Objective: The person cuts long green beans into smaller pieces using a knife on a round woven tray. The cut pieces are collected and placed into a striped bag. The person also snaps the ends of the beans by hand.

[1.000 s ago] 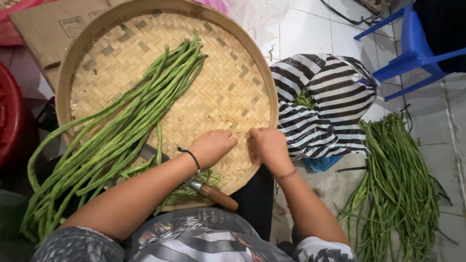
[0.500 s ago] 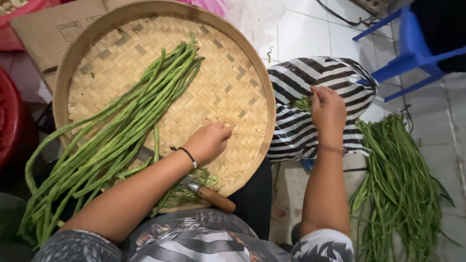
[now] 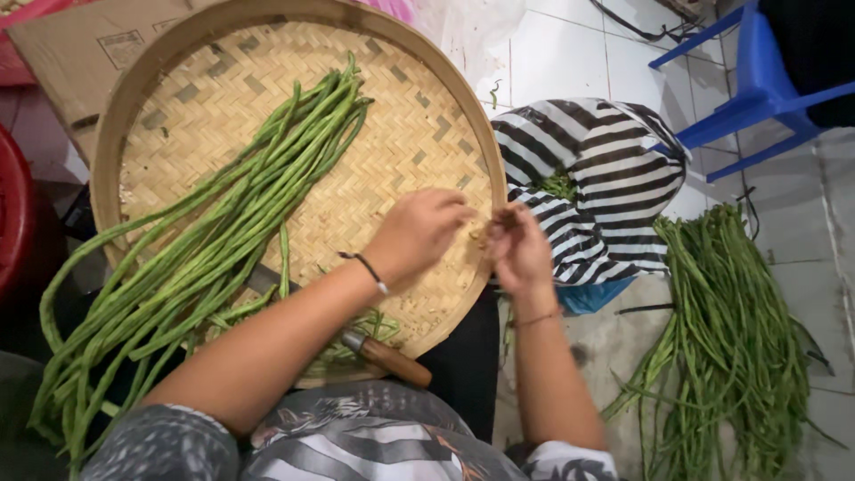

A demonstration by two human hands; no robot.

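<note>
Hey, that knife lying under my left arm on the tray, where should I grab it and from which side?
Probably by the brown wooden handle: it sticks out past the near rim of the woven tray, toward your lap, bare and uncovered. Come from the near right. The blade runs up-left under the long beans and your left hand's forearm.

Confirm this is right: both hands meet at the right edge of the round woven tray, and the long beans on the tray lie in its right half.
Not quite. The head view shows the left hand and right hand meeting at the woven tray's right edge, but the long beans lie in its left half.
</note>
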